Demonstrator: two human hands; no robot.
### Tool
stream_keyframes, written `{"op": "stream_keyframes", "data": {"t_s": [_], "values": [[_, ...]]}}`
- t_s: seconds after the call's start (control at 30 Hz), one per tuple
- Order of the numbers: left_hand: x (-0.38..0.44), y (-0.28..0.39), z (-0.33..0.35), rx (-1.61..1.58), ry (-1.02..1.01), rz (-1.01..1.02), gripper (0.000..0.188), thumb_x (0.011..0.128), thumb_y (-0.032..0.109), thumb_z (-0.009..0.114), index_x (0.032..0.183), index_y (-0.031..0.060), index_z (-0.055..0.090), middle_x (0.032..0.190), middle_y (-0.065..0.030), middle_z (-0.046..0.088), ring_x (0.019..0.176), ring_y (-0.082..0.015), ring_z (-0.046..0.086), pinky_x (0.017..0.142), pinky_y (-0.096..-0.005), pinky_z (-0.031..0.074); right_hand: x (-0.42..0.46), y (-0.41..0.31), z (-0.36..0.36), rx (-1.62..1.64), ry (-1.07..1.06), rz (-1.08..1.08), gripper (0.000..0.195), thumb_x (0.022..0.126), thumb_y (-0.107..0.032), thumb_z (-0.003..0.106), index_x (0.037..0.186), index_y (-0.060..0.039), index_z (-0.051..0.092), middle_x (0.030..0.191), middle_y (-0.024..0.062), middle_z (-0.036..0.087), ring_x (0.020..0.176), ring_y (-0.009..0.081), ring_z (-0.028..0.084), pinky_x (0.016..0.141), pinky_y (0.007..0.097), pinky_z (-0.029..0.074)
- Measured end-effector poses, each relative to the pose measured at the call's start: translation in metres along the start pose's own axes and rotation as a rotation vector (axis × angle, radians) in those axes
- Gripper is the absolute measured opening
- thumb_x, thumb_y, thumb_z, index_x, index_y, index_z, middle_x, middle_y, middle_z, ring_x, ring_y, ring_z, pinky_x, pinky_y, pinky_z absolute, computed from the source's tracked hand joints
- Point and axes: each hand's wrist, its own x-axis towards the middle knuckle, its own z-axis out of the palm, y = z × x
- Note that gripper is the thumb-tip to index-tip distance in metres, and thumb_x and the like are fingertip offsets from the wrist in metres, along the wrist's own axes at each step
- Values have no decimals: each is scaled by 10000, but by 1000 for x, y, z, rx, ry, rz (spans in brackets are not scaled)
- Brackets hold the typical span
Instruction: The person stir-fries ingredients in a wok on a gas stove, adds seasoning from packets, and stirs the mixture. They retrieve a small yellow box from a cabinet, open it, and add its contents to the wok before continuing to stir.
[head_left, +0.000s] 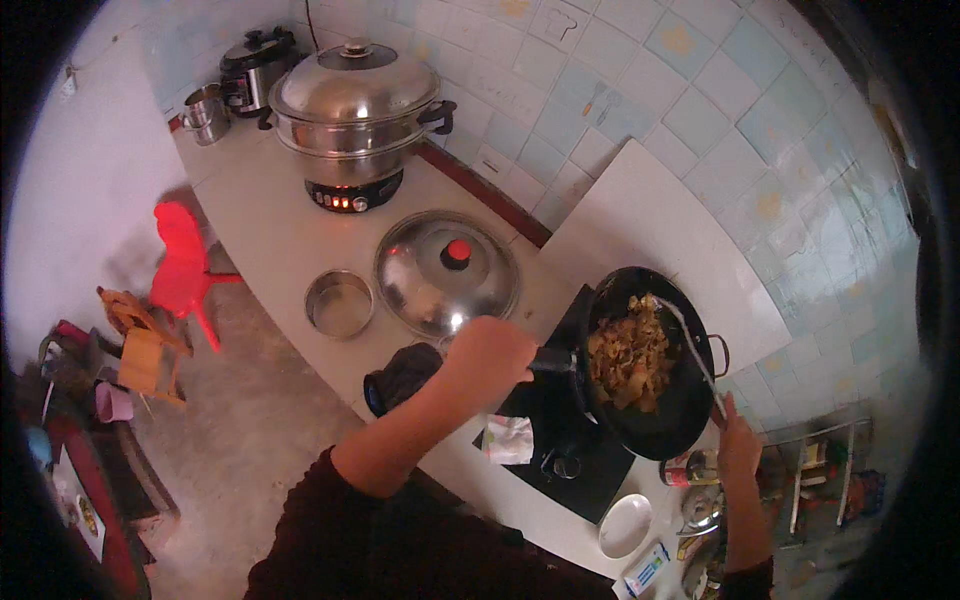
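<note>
My left hand (491, 356) is closed around the handle (553, 360) of a black wok (690, 435). A heap of cooked, browned food (634, 356) lies in the wok, toward its left side. My right hand (739, 446) grips a long-handled metal spatula or ladle (697, 349), whose head touches the far end of the food. Part of a black cooktop (551, 442) shows beside and below the wok. Whether the wok rests on it or is lifted, I cannot tell.
A domed lid (420, 277) and a round metal pan (339, 304) sit left of the wok. A steamer (352, 127) stands on a lit electric burner (352, 196). Near me are a white bowl (625, 526), a small packet (509, 439) and bottles (688, 469). A white board (667, 210) leans on the tiles.
</note>
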Motion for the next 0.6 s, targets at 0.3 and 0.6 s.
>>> {"op": "stream_keyframes", "data": {"t_s": [0.3, 0.6], "values": [[2, 2, -13, -68, -52, -48, 210, 695, 185, 730, 837, 55, 646, 743, -131, 627, 716, -327, 630, 611, -406, 493, -8, -39, -76, -14, -133, 20, 606, 813, -59, 607, 1373, -193, 421, 948, 175, 618, 804, 371, 619, 695, 445, 493], [17, -60, -56, -689, 21, 142, 278, 845, 188, 626, 1071, 27, 622, 776, -94, 623, 667, -209, 628, 600, -326, 511, -40, -43, -62, 50, -216, 31, 545, 809, -23, 590, 1325, -160, 483, 1077, 153, 631, 873, 333, 641, 742, 388, 511]]}}
